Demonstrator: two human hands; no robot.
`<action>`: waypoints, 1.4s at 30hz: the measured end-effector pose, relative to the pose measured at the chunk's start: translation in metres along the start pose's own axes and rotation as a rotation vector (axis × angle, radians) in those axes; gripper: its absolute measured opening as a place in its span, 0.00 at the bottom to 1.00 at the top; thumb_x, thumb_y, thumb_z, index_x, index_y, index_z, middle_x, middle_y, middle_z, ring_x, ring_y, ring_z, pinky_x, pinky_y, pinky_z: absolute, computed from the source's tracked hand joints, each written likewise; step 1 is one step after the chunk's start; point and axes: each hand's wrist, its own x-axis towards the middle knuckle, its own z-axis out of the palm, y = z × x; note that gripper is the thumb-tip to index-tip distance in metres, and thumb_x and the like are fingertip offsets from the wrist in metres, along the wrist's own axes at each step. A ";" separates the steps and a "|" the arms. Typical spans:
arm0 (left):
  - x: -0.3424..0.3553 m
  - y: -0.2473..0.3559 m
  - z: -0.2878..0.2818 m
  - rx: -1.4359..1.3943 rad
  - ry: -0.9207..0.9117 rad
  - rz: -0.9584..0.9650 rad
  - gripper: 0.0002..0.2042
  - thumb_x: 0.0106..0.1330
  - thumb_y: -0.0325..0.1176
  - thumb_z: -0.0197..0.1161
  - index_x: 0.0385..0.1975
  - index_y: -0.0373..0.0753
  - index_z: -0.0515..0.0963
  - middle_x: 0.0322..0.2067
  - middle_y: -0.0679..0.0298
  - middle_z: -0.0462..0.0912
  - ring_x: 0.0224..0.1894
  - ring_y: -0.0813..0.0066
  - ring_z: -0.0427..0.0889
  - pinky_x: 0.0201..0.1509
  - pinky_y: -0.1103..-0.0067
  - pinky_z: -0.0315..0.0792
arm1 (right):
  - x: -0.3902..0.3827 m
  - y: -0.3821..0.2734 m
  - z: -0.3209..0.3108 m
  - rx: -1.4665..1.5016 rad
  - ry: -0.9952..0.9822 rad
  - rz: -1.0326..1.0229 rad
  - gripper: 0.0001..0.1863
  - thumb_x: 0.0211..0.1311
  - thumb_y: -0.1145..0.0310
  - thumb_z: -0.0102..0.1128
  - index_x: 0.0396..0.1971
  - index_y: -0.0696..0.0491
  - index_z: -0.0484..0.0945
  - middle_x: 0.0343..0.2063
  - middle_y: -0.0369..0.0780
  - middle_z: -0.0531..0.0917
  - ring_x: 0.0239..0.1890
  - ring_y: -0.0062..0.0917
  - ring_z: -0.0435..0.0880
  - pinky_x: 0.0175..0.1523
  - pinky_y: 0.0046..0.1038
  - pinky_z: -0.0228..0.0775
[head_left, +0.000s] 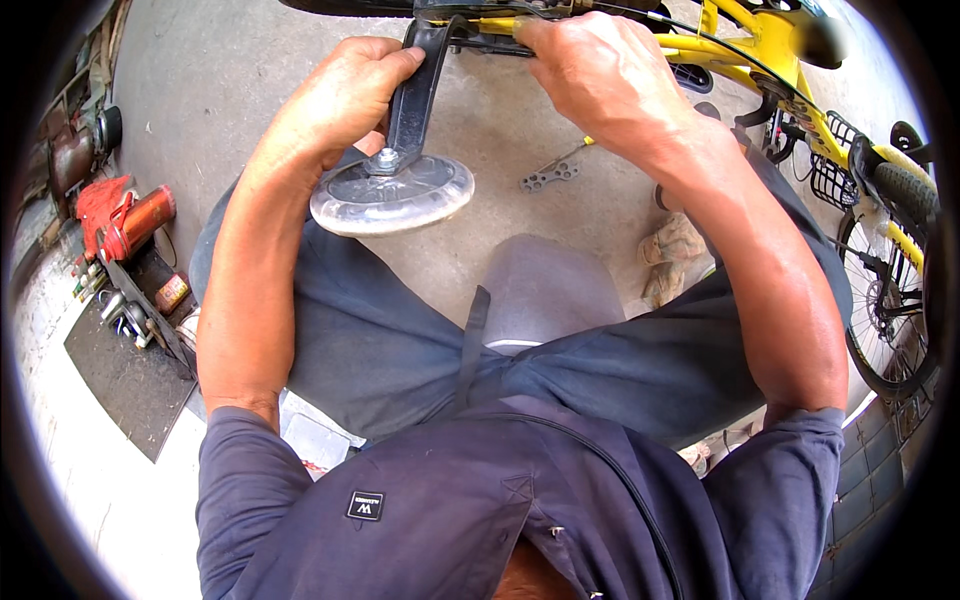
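Note:
My left hand [345,95] is closed round the black bracket [418,95] of a training wheel, thumb on its upper part. At the bracket's lower end sits a small wheel [392,195] with a clear, whitish rim, held by a bolt and nut [386,158]. The bracket's top meets the yellow bicycle [690,45] lying across the far edge. My right hand [605,80] is closed beside that joint, its fingertips at a yellow bar [480,23]. What exactly its fingers grip is hidden behind the knuckles.
On the concrete floor lie a flat multi-hole wrench [550,178] and a thin tool with a yellow end [588,141]. A red cylinder [150,212], red cloth [103,205] and tools crowd the left. Another bicycle wheel [880,300] stands at right. My knees flank a grey rounded surface [550,285].

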 end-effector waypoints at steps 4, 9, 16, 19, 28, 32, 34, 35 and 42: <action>-0.001 0.002 0.001 0.005 0.020 0.006 0.14 0.73 0.39 0.50 0.33 0.34 0.74 0.18 0.60 0.80 0.18 0.75 0.81 0.22 0.81 0.73 | 0.009 -0.002 -0.003 0.117 -0.032 -0.064 0.08 0.56 0.71 0.50 0.21 0.55 0.76 0.16 0.49 0.79 0.23 0.44 0.82 0.28 0.43 0.72; 0.000 0.002 0.000 0.009 0.012 0.010 0.14 0.73 0.39 0.50 0.33 0.34 0.74 0.18 0.60 0.80 0.18 0.75 0.81 0.22 0.81 0.73 | 0.015 -0.006 -0.003 0.144 0.055 -0.075 0.09 0.55 0.70 0.51 0.20 0.56 0.76 0.17 0.50 0.79 0.23 0.45 0.82 0.29 0.44 0.72; 0.000 0.001 0.000 -0.015 -0.013 -0.003 0.14 0.73 0.40 0.50 0.34 0.33 0.73 0.18 0.60 0.80 0.18 0.74 0.81 0.23 0.80 0.74 | 0.010 -0.002 -0.002 0.089 0.007 -0.055 0.08 0.53 0.70 0.52 0.18 0.56 0.77 0.17 0.50 0.79 0.22 0.45 0.82 0.29 0.43 0.72; 0.000 0.000 0.000 -0.009 -0.013 -0.011 0.14 0.73 0.40 0.49 0.34 0.33 0.73 0.18 0.59 0.80 0.18 0.73 0.81 0.23 0.80 0.74 | 0.005 -0.001 0.003 0.098 0.050 -0.070 0.08 0.52 0.71 0.52 0.18 0.56 0.77 0.16 0.50 0.79 0.22 0.44 0.82 0.28 0.43 0.72; -0.001 0.002 0.000 -0.031 0.004 -0.011 0.14 0.72 0.40 0.51 0.33 0.34 0.74 0.19 0.61 0.79 0.18 0.75 0.79 0.23 0.82 0.70 | -0.001 -0.003 0.014 -0.032 -0.006 0.084 0.09 0.57 0.68 0.55 0.31 0.55 0.83 0.26 0.50 0.83 0.35 0.43 0.84 0.40 0.41 0.75; -0.002 0.003 0.000 0.001 0.004 0.002 0.14 0.72 0.40 0.51 0.33 0.34 0.74 0.19 0.61 0.79 0.18 0.75 0.79 0.23 0.82 0.70 | -0.008 0.005 0.021 -0.024 -0.018 0.136 0.11 0.56 0.68 0.54 0.30 0.55 0.84 0.29 0.50 0.84 0.37 0.44 0.84 0.42 0.41 0.74; -0.003 0.003 0.001 -0.005 0.011 0.004 0.14 0.72 0.40 0.51 0.33 0.34 0.74 0.19 0.60 0.79 0.18 0.75 0.80 0.23 0.81 0.71 | -0.009 0.008 0.024 -0.019 -0.076 0.165 0.11 0.57 0.68 0.54 0.30 0.55 0.84 0.30 0.50 0.85 0.37 0.44 0.84 0.43 0.41 0.75; -0.003 0.003 0.001 -0.008 0.013 0.006 0.14 0.72 0.40 0.51 0.32 0.34 0.74 0.19 0.60 0.79 0.18 0.74 0.80 0.23 0.80 0.72 | -0.010 0.009 0.026 -0.018 -0.104 0.181 0.11 0.57 0.68 0.54 0.30 0.54 0.84 0.30 0.49 0.85 0.37 0.44 0.85 0.43 0.40 0.75; -0.001 0.001 0.000 -0.009 -0.008 -0.012 0.15 0.73 0.40 0.50 0.32 0.34 0.74 0.19 0.60 0.79 0.19 0.72 0.81 0.24 0.79 0.74 | -0.008 0.028 0.061 -0.094 -0.275 0.181 0.11 0.59 0.67 0.53 0.32 0.56 0.83 0.30 0.48 0.85 0.37 0.42 0.85 0.41 0.38 0.76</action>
